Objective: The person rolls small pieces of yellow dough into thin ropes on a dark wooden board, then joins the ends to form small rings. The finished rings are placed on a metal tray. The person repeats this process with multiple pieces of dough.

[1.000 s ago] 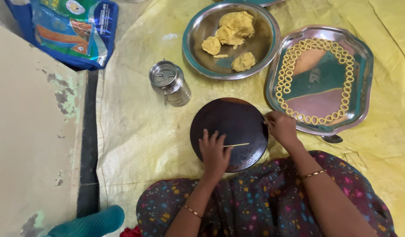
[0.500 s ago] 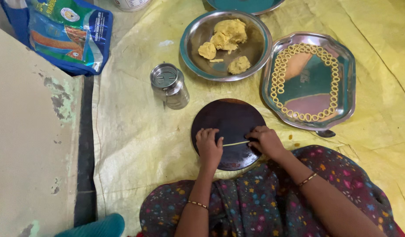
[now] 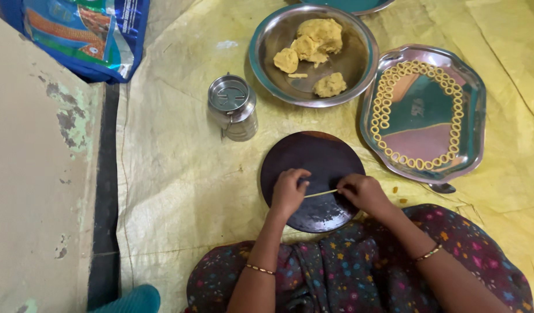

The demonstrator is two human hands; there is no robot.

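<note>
Dark brown board (image 3: 313, 165), yellow dough (image 3: 318, 37), pale yellow sheet (image 3: 180, 174).

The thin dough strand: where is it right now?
In the head view, the dough strand lies stretched between the left hand and right hand over the round dark board.

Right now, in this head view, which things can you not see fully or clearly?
- Fingertips of the left hand and right hand: curled under, so the grip on the thin dough strand is hidden.
- Dark round board: near part covered by both hands.
- Teal plate: cut by the top edge.
- Steel container: lid on, contents hidden.
- Blue bag: cut by the top edge.
</note>
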